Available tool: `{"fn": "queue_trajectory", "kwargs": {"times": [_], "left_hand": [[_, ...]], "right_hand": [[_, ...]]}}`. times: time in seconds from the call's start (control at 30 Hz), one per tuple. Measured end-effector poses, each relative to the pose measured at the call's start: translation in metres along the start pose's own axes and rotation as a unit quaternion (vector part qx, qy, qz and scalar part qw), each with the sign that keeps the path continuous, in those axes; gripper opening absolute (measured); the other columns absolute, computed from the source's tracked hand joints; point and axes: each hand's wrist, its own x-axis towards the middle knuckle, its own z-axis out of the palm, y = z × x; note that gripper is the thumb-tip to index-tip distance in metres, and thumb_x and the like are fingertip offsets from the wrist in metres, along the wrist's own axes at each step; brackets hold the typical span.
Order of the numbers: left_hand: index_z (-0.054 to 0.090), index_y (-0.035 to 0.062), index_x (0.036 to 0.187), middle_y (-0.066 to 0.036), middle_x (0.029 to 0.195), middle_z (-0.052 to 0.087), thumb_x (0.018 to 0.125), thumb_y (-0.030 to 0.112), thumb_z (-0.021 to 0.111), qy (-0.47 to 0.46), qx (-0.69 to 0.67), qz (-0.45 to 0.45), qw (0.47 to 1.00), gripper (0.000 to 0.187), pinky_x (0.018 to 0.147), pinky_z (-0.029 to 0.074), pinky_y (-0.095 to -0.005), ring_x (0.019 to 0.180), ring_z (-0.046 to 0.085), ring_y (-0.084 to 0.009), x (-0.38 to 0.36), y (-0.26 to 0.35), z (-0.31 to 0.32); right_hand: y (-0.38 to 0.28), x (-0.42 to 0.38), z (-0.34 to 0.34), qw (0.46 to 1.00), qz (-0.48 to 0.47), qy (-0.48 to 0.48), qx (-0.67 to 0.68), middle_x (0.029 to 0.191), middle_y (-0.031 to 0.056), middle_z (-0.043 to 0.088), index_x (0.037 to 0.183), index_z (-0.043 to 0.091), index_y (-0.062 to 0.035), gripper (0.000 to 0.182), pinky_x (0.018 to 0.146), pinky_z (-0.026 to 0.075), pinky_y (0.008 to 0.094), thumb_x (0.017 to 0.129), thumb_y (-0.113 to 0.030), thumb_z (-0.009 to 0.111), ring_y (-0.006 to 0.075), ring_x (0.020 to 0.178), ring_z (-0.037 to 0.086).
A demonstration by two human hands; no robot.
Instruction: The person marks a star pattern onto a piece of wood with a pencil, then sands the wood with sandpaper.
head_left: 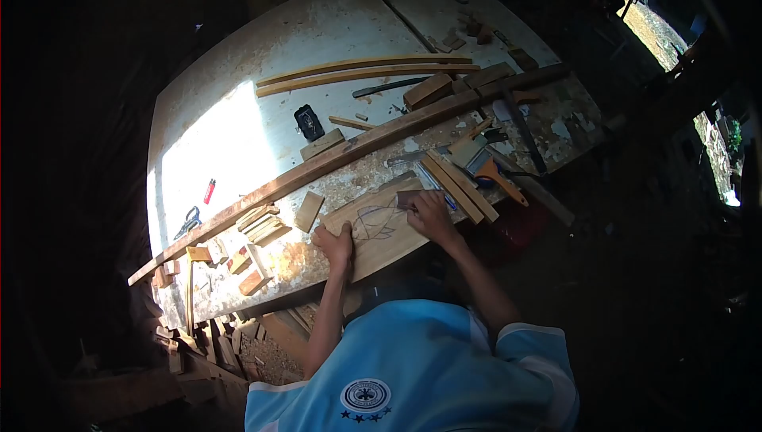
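A wooden board (389, 248) with a leaf-like drawing in dark lines lies at the table's near edge. My left hand (335, 248) grips the board's left end, its thumb raised on the near side. In my right hand (429, 216) is a small dark brown block (406, 199), pressed on the board's upper right part beside the drawing. The block partly covers the board there, and my fingers hide some of the block. A small wood piece (309, 211) lies just beyond my left hand.
A long wooden beam (349, 154) crosses the table (198, 75) diagonally. Two wood strips (460, 186) and an orange-handled brush (508, 184) lie right of my right hand. Small wood blocks (250, 269), scissors (189, 223) and a red lighter (209, 191) are at the left.
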Motion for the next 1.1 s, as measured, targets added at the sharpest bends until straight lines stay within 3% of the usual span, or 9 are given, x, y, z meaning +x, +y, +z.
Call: {"fn": "queue_trajectory", "kwargs": {"times": [0.17,0.33,0.43,0.53,0.63,0.77,0.83,0.9,1.1], "left_hand": [[0.034,-0.0088,0.123,-0.028,0.109,0.053,0.069,0.026,0.077,-0.105,-0.101,-0.025,0.989,0.077,0.088,0.044,-0.0438,0.101,0.055,-0.0334,0.021,0.036,-0.01],[0.062,-0.0044,0.098,-0.013,0.092,0.067,0.081,0.009,0.071,-0.272,-0.304,-0.081,0.909,0.024,0.07,0.052,-0.0264,0.077,0.064,-0.0166,0.024,0.084,-0.036],[0.064,-0.0008,0.097,-0.009,0.092,0.067,0.081,0.009,0.071,-0.282,-0.326,0.069,0.899,0.02,0.071,0.052,-0.0271,0.079,0.064,-0.0152,0.007,0.124,-0.064],[0.063,0.0012,0.105,-0.009,0.092,0.068,0.076,0.005,0.071,-0.266,-0.135,0.313,0.902,0.03,0.071,0.051,-0.0283,0.08,0.065,-0.0158,-0.022,0.177,-0.113],[0.063,0.006,0.107,-0.01,0.097,0.068,0.064,0.004,0.072,-0.228,0.04,0.568,0.79,0.044,0.07,0.053,-0.0321,0.081,0.066,-0.0242,-0.029,0.187,-0.131],[0.065,0.0108,0.102,-0.006,0.1,0.067,0.061,0.009,0.072,-0.217,0.148,0.622,0.737,0.042,0.067,0.053,-0.0355,0.081,0.065,-0.0276,-0.033,0.166,-0.125],[0.066,0.0126,0.095,-0.003,0.096,0.067,0.063,0.012,0.072,-0.215,0.175,0.624,0.731,0.033,0.069,0.052,-0.0344,0.083,0.065,-0.0242,-0.029,0.153,-0.121],[0.067,0.0125,0.093,-0.002,0.092,0.067,0.062,0.018,0.074,-0.187,0.152,0.655,0.716,0.032,0.069,0.051,-0.0337,0.081,0.064,-0.0223,-0.028,0.144,-0.119],[0.068,0.0103,0.088,-0.001,0.08,0.062,0.055,0.035,0.078,-0.06,0.132,0.649,0.747,0.042,0.065,0.047,-0.0329,0.074,0.06,-0.0216,-0.02,0.14,-0.112]], "right_hand": [[0.006,-0.001,0.005,0.999,0.032,0.024,-0.007,0.076,0.0085,0.047,0.077,0.049,-0.0068,0.015,0.07,0.034,0.0399,0.071,-0.01,0.062,0.0279,0.076,0.049],[0.002,0.0,-0.007,1.0,0.021,0.0,0.016,0.075,0.0107,0.047,0.079,0.047,-0.0044,0.015,0.068,0.035,0.0415,0.077,-0.011,0.06,0.0303,0.073,0.049],[-0.013,0.018,-0.036,0.979,0.146,-0.056,0.129,0.079,0.0127,0.045,0.08,0.045,-0.0036,0.019,0.066,0.036,0.0389,0.085,-0.016,0.058,0.0294,0.071,0.046],[-0.014,0.041,-0.069,0.958,0.197,0.028,0.208,0.081,0.0124,0.053,0.093,0.049,0.0002,0.019,0.067,0.043,0.0354,0.091,-0.018,0.055,0.023,0.075,0.054],[-0.034,0.055,-0.085,0.917,0.222,0.079,0.322,0.085,0.0138,0.057,0.103,0.05,0.0021,0.023,0.071,0.045,0.0331,0.092,-0.017,0.054,0.0196,0.081,0.057],[-0.045,0.048,-0.065,0.884,0.278,-0.009,0.375,0.095,0.0142,0.06,0.115,0.049,0.0034,0.029,0.078,0.047,0.0307,0.093,-0.015,0.053,0.0203,0.087,0.059],[-0.041,0.039,-0.052,0.923,0.195,-0.149,0.296,0.1,0.013,0.054,0.111,0.05,0.0016,0.025,0.084,0.043,0.0316,0.09,-0.012,0.054,0.0229,0.094,0.055],[-0.036,0.023,-0.024,0.94,0.113,-0.125,0.296,0.103,0.0132,0.048,0.108,0.048,0.0002,0.023,0.089,0.039,0.0321,0.086,-0.007,0.054,0.0243,0.103,0.049],[-0.038,0.017,-0.015,0.948,0.16,-0.121,0.247,0.102,0.0148,0.045,0.101,0.048,0.0018,0.035,0.089,0.041,0.036,0.07,-0.001,0.061,0.0325,0.102,0.05]]}}
